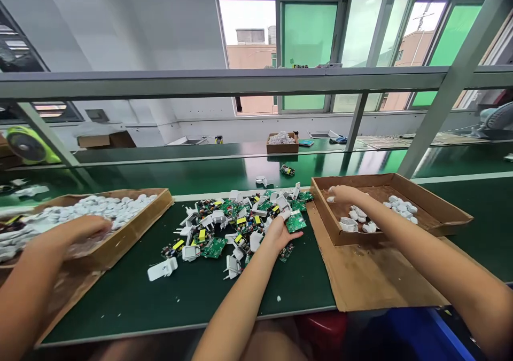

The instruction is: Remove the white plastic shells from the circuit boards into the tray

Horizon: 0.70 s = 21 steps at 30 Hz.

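My left hand (276, 235) is at the right side of a pile of charger parts, with a green circuit board (295, 221) between its fingers and thumb. The pile (240, 222) mixes white plug housings, green boards and yellow-and-black components. My right hand (345, 195) reaches over the left part of a shallow cardboard box (436, 227), its fingers curled. White shows at those fingertips; whether they hold a part cannot be made out. Small white plastic pieces (401, 207) lie in that box.
Another person's hand (86, 227) is over a cardboard tray (140, 227) of white pieces at left. A flat cardboard sheet (372, 275) lies under the right box. Metal rails (240, 85) cross above the green bench (168, 307). A small box (282, 148) stands behind.
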{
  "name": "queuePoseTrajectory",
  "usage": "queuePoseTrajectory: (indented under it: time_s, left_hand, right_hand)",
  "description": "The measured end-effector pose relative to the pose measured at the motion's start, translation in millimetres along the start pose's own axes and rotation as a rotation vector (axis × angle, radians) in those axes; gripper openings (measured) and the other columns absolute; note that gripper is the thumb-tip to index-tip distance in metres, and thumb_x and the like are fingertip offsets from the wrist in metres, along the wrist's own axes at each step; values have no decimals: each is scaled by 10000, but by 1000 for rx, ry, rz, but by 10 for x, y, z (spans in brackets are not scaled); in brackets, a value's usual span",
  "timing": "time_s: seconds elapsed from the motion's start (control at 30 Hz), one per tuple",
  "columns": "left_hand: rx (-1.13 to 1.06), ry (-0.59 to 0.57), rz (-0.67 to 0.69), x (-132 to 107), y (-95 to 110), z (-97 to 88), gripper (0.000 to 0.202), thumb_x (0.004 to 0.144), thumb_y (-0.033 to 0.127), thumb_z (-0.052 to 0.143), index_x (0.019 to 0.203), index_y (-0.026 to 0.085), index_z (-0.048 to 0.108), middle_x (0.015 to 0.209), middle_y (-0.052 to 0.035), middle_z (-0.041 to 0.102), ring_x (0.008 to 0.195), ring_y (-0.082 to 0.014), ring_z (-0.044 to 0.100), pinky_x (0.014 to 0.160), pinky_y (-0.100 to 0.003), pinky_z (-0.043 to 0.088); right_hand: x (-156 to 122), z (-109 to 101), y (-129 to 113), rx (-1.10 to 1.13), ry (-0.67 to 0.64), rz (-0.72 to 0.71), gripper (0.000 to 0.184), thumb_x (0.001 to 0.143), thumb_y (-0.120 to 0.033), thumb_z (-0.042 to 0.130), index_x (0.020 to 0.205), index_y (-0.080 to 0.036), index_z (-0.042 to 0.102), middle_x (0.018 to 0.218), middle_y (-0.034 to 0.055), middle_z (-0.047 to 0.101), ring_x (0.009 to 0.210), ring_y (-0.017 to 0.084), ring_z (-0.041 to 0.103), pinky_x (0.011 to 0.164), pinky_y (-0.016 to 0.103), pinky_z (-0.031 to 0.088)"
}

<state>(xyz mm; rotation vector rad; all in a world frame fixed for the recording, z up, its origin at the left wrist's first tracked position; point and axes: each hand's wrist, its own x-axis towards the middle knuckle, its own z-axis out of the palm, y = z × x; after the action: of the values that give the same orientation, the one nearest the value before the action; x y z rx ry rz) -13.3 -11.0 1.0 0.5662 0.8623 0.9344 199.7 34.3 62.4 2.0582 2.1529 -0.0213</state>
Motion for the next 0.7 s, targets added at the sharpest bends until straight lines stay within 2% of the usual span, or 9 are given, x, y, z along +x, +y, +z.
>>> queuePoseTrajectory:
  time_s: [0.07,0.13,0.2,0.33,0.47,0.57,0.7]
  left_hand:
    - [-14,-84,-48,-38,6,8,223,703,158,468,917,206,507,884,-20,571,716,-122,551,744,-395,430]
    - [27,-124,-53,-65,-18,24,231,671,106,488,885,186,512,809,-20,577,661,-110,547,730,-379,438]
    - [76,-131,-52,-74,-51,41,228,649,74,495,855,169,511,745,-20,577,624,-106,541,708,-356,449]
    - [122,-98,-57,-56,-75,55,216,659,90,489,861,165,510,693,-16,570,585,-102,533,658,-322,462]
    - [141,-90,-57,-48,-65,49,224,667,123,493,886,171,509,695,-20,570,579,-106,531,621,-305,463]
    - [156,-89,-56,-48,-76,48,201,665,134,500,862,173,505,697,-15,564,586,-110,532,608,-306,463]
    - [185,-122,-67,-54,-99,56,183,665,160,511,847,179,503,740,-21,570,633,-125,541,617,-320,463]
  right_hand:
    - [4,209,180,-37,-35,121,262,700,-260,564,934,-144,589,985,142,552,915,303,493,744,418,376]
    - [-30,364,357,-70,-17,238,306,710,-264,551,988,-137,569,1096,179,476,1027,355,398,794,536,288]
    - [-58,442,533,-52,-10,308,342,746,-298,509,1053,-150,536,1169,181,413,1063,363,359,798,577,251]
    - [-40,425,848,67,-42,304,271,752,-296,500,991,-192,576,1081,122,508,925,281,502,750,422,377]
    - [-17,364,1064,117,59,300,270,788,-233,430,1004,-138,562,982,122,566,890,225,527,708,286,398]
    - [-37,384,1138,141,92,314,268,781,-231,437,980,-113,573,888,114,600,827,205,550,671,244,399]
    - [-63,468,1123,139,70,321,220,726,-229,506,878,-113,615,782,98,620,737,205,568,621,235,407]
